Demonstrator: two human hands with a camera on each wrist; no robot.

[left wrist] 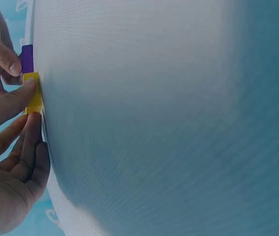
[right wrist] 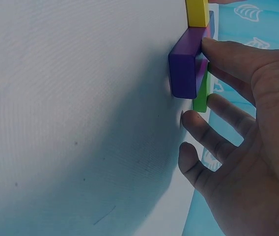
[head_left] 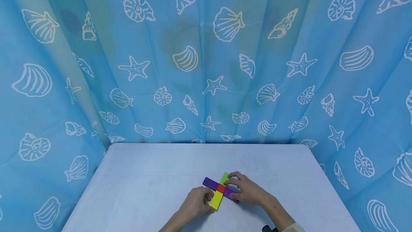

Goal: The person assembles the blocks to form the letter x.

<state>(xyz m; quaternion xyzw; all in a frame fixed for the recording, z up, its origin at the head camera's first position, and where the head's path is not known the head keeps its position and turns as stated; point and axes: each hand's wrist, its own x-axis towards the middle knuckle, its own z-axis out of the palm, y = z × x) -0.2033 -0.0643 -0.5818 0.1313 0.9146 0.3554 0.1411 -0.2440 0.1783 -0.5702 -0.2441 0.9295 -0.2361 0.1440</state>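
Note:
Several coloured blocks form a flat cross on the white table. A small red square point(head_left: 221, 188) is at its middle, with a yellow block point(head_left: 216, 201) toward me and a green block point(head_left: 224, 178) on the far side. One purple block point(head_left: 210, 184) extends left, another purple block point(right wrist: 183, 69) right. My left hand point(head_left: 197, 203) pinches the yellow block between thumb and fingers. My right hand point(head_left: 249, 190) has its thumb on the right purple block, its fingertips reaching over to the green one. Its other fingers are spread loosely in the right wrist view.
A white-covered table point(head_left: 145, 174) lies beneath the blocks. Blue curtains point(head_left: 206, 60) with white shell and starfish prints hang behind it and along both sides. A dark object point(head_left: 268, 228) shows at the right wrist, by a pale sleeve point(head_left: 293, 228).

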